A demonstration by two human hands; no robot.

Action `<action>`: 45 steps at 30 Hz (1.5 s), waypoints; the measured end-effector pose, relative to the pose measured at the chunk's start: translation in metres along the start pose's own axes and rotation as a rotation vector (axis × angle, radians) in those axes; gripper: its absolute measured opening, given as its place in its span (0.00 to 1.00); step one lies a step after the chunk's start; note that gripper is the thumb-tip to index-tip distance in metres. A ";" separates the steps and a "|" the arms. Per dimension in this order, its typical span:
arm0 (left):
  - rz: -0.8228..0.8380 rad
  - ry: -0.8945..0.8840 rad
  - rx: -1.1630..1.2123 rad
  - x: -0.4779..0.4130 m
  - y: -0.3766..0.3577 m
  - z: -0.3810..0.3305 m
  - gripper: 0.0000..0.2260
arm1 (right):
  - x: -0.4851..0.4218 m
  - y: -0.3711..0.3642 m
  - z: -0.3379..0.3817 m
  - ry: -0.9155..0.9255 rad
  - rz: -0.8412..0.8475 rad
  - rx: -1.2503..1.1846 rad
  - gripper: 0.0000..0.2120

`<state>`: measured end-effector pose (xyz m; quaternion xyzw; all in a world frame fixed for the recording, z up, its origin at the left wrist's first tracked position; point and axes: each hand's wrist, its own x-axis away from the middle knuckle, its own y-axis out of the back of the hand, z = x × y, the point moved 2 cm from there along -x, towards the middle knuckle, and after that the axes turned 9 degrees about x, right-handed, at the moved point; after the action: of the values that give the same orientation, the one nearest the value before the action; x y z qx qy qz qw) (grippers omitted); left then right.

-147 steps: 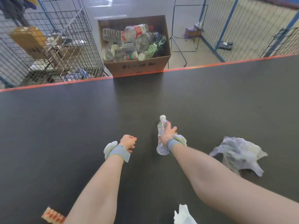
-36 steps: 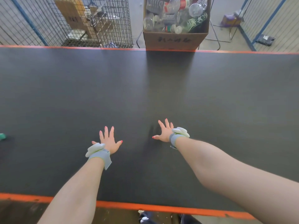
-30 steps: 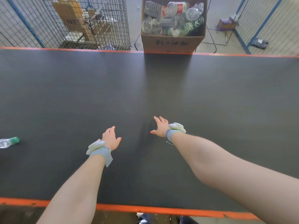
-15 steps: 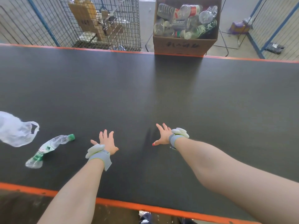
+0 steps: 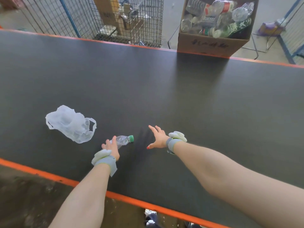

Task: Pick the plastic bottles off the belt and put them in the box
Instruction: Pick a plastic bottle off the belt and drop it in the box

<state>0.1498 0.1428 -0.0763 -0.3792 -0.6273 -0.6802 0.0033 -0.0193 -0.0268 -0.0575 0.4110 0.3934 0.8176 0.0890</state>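
A crushed clear plastic bottle (image 5: 123,140) with a green cap lies on the black belt (image 5: 181,99), cap pointing right. My left hand (image 5: 110,146) hovers over its base end with straight fingers; whether it touches the bottle is unclear. My right hand (image 5: 157,137) is spread flat just above the belt, a short way right of the cap, holding nothing. The cardboard box (image 5: 210,45) stands beyond the belt's far edge at upper right, filled with several plastic bottles.
A crumpled clear plastic bag (image 5: 70,124) lies on the belt left of the bottle. Orange strips edge the belt near and far. A wire cage (image 5: 115,18) with cardboard stands behind the far edge, and blue-framed fencing at far right.
The bottle and the plastic bag have travelled rightward on the belt, the bottle now under my left hand's fingers. My right hand stays spread above the belt.
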 end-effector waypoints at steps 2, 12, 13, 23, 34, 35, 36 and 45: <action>-0.018 -0.063 -0.002 -0.001 -0.001 -0.013 0.32 | 0.000 0.001 -0.005 -0.021 0.000 -0.004 0.50; 0.111 -0.058 0.629 -0.025 0.048 -0.160 0.21 | 0.007 0.068 -0.076 -0.256 -0.125 -0.018 0.43; 0.146 -0.043 0.708 -0.031 0.054 -0.177 0.24 | 0.008 0.079 -0.085 -0.285 -0.147 -0.024 0.43; 0.389 -0.163 1.318 -0.098 0.147 -0.376 0.26 | -0.004 0.187 -0.192 -0.442 -0.249 -0.110 0.42; 0.049 -0.359 1.286 -0.230 0.268 -0.585 0.40 | -0.102 0.293 -0.256 -0.387 -0.328 -0.187 0.43; 0.008 -0.380 1.262 -0.234 0.280 -0.599 0.37 | -0.114 0.301 -0.260 -0.379 -0.339 -0.198 0.43; -0.034 -0.407 1.247 -0.220 0.291 -0.601 0.33 | -0.116 0.303 -0.260 -0.362 -0.346 -0.203 0.43; -0.225 -0.407 0.827 -0.238 0.301 -0.657 0.31 | -0.178 0.324 -0.289 -0.308 -0.410 -0.239 0.40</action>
<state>0.1282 -0.5959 0.1054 -0.4015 -0.8706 -0.2811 -0.0426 -0.0612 -0.4934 -0.0345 0.4287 0.3508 0.7512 0.3590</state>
